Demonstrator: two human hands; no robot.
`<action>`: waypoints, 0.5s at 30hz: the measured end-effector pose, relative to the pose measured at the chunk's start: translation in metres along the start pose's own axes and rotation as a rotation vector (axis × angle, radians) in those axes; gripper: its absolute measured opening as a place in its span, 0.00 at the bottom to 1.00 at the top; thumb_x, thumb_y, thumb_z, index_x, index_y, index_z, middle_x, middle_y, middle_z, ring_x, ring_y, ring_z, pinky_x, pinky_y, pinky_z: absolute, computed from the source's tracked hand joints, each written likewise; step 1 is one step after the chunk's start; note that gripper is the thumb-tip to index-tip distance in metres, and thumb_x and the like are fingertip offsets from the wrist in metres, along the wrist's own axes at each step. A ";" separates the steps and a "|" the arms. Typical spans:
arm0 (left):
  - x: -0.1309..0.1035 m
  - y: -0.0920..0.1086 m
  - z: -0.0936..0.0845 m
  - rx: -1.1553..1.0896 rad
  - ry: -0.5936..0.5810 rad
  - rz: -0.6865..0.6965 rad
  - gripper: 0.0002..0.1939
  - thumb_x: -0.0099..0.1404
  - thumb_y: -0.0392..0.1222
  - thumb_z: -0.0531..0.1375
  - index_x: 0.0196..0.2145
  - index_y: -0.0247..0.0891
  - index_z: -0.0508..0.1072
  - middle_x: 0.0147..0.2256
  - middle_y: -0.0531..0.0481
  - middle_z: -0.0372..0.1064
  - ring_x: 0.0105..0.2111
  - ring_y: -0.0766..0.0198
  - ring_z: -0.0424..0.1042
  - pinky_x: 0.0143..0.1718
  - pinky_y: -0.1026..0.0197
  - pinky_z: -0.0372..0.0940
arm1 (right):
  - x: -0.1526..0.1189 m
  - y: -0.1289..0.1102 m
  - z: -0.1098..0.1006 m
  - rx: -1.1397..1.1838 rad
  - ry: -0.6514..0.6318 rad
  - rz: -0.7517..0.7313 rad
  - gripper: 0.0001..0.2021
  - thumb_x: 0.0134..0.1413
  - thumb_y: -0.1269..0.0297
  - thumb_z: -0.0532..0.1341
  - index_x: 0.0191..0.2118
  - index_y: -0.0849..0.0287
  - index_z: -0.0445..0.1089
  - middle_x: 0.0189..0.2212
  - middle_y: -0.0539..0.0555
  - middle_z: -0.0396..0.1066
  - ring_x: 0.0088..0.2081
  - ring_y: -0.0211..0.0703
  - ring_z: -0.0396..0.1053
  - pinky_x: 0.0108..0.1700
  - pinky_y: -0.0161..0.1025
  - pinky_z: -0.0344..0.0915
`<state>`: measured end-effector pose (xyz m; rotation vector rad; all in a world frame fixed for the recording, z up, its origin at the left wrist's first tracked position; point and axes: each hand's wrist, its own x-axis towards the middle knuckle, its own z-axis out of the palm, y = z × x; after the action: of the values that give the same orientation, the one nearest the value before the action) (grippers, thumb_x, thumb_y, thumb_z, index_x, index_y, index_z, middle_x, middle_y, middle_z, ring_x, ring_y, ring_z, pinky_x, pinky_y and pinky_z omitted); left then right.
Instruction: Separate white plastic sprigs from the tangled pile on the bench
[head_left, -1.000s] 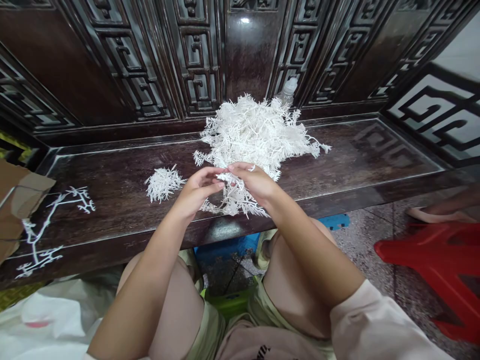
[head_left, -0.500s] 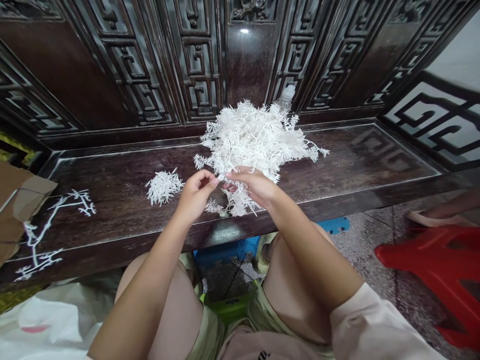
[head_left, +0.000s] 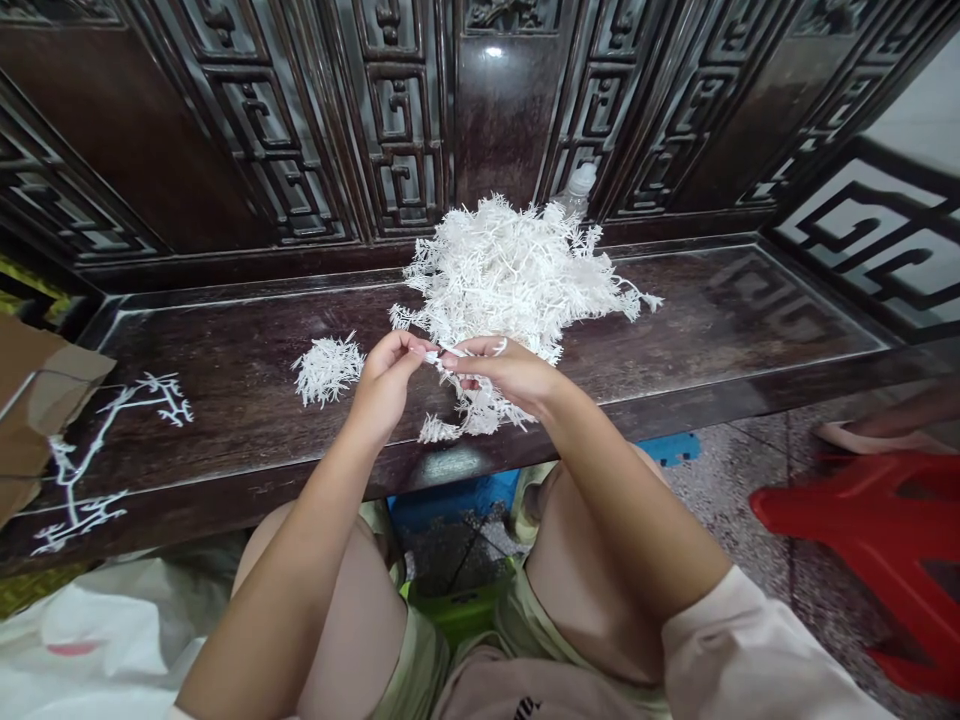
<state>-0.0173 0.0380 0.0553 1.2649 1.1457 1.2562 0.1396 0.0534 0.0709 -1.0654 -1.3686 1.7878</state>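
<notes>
My left hand [head_left: 391,372] pinches a small white piece between thumb and forefinger, just left of my right hand. Closed round a white branching plastic sprig [head_left: 480,405] is my right hand [head_left: 510,372], and the sprig's feathery ends hang below its fingers. Both sets of fingertips nearly meet at the sprig's end; the exact join is too small to make out. Behind them rises a large heap of white branching sprigs [head_left: 502,270]. A smaller pile of short white pieces [head_left: 328,370] lies left of my left hand.
The dark wooden bench [head_left: 225,430] has a carved back. A clear bottle [head_left: 577,190] stands behind the heap. To the left are a long bare white branch [head_left: 94,450] and a cardboard box [head_left: 37,400]. A red plastic stool [head_left: 862,510] is on the floor at right.
My left hand has shifted slightly left and up, its fingertips now a little further from my right hand's. The hanging sprig has moved a little. The heap and pile look the same.
</notes>
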 end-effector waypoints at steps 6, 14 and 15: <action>-0.001 0.002 0.001 -0.007 -0.024 -0.004 0.05 0.56 0.39 0.56 0.25 0.37 0.62 0.23 0.54 0.63 0.27 0.68 0.62 0.34 0.63 0.57 | -0.003 -0.005 0.003 0.022 -0.025 0.023 0.06 0.38 0.64 0.63 0.23 0.61 0.69 0.23 0.48 0.62 0.27 0.32 0.56 0.29 0.35 0.53; -0.002 0.007 -0.003 0.165 -0.223 -0.007 0.09 0.59 0.46 0.54 0.30 0.38 0.66 0.23 0.54 0.60 0.27 0.67 0.60 0.32 0.63 0.56 | -0.002 -0.005 0.003 -0.040 0.013 0.034 0.06 0.46 0.66 0.56 0.22 0.59 0.64 0.23 0.48 0.61 0.26 0.33 0.57 0.31 0.36 0.55; -0.002 0.007 -0.003 0.205 -0.261 -0.002 0.11 0.59 0.47 0.53 0.28 0.37 0.66 0.23 0.54 0.59 0.26 0.67 0.59 0.32 0.63 0.55 | -0.002 -0.005 0.003 -0.053 0.018 0.018 0.07 0.46 0.66 0.56 0.21 0.59 0.63 0.22 0.48 0.61 0.25 0.33 0.58 0.31 0.36 0.55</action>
<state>-0.0205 0.0356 0.0617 1.5294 1.1042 0.9552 0.1379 0.0514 0.0761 -1.1227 -1.4072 1.7595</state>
